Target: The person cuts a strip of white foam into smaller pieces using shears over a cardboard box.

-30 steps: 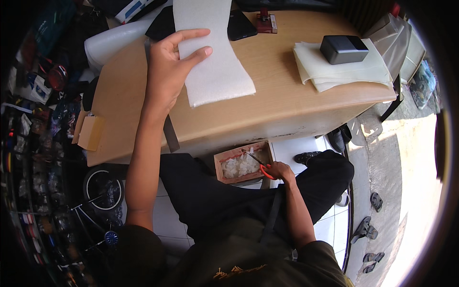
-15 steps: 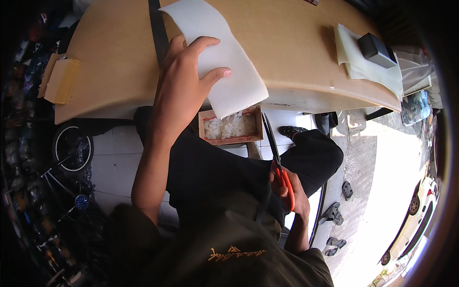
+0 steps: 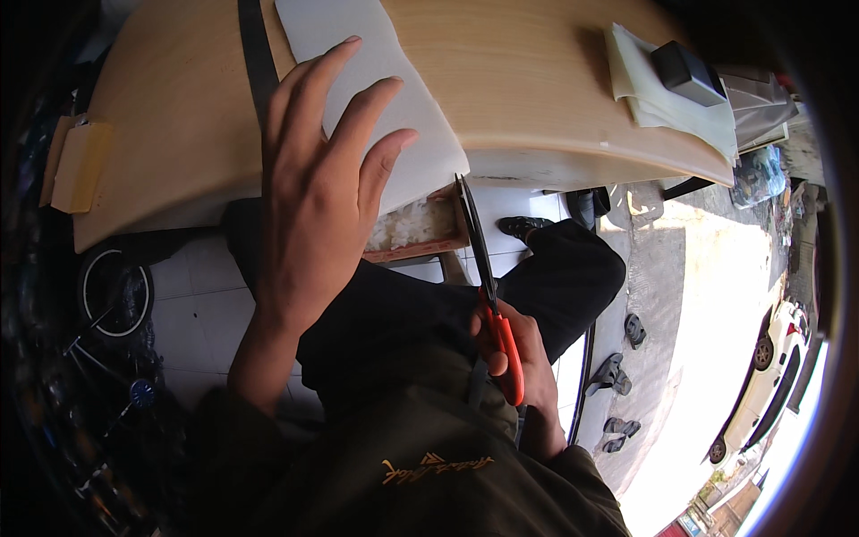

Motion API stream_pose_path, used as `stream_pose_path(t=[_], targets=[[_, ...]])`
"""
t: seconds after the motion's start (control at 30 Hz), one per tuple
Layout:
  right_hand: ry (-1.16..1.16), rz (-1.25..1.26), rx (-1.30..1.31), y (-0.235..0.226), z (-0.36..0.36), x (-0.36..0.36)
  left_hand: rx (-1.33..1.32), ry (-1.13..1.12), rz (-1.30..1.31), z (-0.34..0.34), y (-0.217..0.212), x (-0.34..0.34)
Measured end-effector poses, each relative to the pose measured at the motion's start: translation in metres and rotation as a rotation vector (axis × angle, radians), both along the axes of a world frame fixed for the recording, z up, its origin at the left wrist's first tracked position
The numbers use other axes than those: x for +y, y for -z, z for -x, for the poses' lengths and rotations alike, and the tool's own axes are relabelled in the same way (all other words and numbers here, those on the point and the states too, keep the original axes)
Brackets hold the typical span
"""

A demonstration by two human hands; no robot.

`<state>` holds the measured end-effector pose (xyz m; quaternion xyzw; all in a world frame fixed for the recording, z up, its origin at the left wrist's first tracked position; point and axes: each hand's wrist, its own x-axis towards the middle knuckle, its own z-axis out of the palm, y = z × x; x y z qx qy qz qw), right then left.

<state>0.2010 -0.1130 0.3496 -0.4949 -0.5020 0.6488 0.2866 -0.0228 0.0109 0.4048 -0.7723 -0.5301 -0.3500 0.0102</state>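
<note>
A long white strip of sheet material (image 3: 394, 98) lies on the wooden table and hangs a little over its near edge. Above the strip my left hand (image 3: 318, 170) hovers with fingers spread, holding nothing; whether its fingertips touch the strip I cannot tell. My right hand (image 3: 519, 345) grips the red handles of a pair of scissors (image 3: 478, 242). The dark blades point away from me, their tips close by the strip's near right corner. Below the table edge, a small cardboard box (image 3: 420, 249) holds white cut scraps (image 3: 403, 225), partly covered by the strip and my left hand.
The wooden table (image 3: 510, 80) curves across the far side, with a dark band (image 3: 257, 63) at left. An opened carton (image 3: 82, 167) stands at its left end. A dark block (image 3: 687, 73) weighs on pale sheets (image 3: 658, 116) at right. Sandals (image 3: 610, 374) lie on the ground.
My left hand has come nearer, its fingers spreading wider over the strip. The scissors have moved up toward the strip's near corner. The whole view has shifted slightly.
</note>
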Motion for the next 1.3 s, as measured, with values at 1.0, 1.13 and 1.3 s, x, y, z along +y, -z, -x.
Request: stream_pose_path(t=[1.0,1.13,1.3], targets=[[-0.084,0.001,-0.073,-0.017,0.006,0.015,-0.005,0.221,-0.271,-0.013,0.042,-0.013],[-0.154,0.019,-0.149,-0.021,0.006,0.018,-0.015,0.213,-0.260,-0.011,0.043,-0.016],[-0.134,0.034,-0.159,-0.023,0.009,0.018,-0.011,0.206,-0.278,-0.010,0.045,-0.019]])
